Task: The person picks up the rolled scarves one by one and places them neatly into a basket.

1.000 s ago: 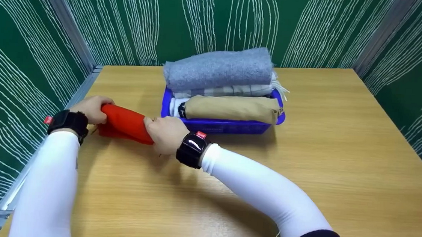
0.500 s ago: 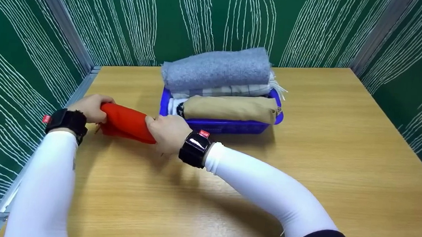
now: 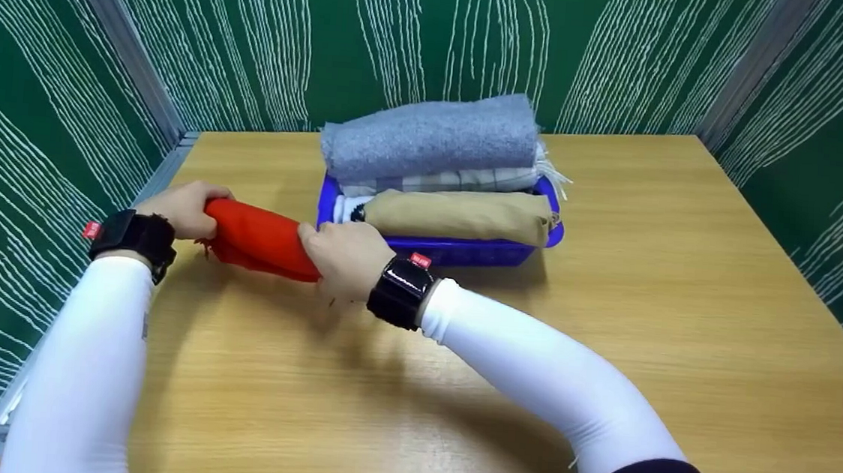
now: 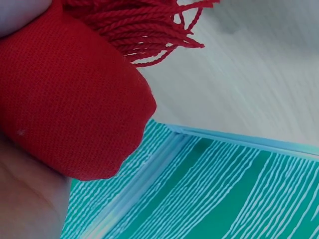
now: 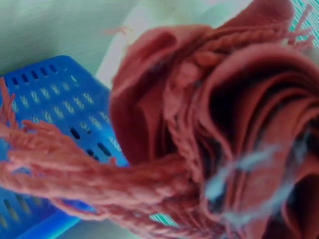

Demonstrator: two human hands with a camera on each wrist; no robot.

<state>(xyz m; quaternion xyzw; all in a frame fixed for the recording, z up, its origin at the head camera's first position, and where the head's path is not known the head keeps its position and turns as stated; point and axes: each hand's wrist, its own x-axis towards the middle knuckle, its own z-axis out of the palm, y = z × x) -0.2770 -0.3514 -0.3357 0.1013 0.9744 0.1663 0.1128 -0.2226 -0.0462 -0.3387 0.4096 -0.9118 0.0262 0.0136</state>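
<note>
While the rolled red scarf [image 3: 259,239] is already rolled up tight, it is not yet in the blue basket [image 3: 458,251], lying just left of it above the desk [image 3: 612,297]. The left hand [image 3: 184,207] curls round the roll's far-left end, the right hand [image 3: 341,259] round the end nearest the basket (fringe dangling). The basket already holds grey, checked and tan rolls.

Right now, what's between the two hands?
The rolled red scarf: the left hand holds one end, the right hand the other. The head view shows it.
</note>
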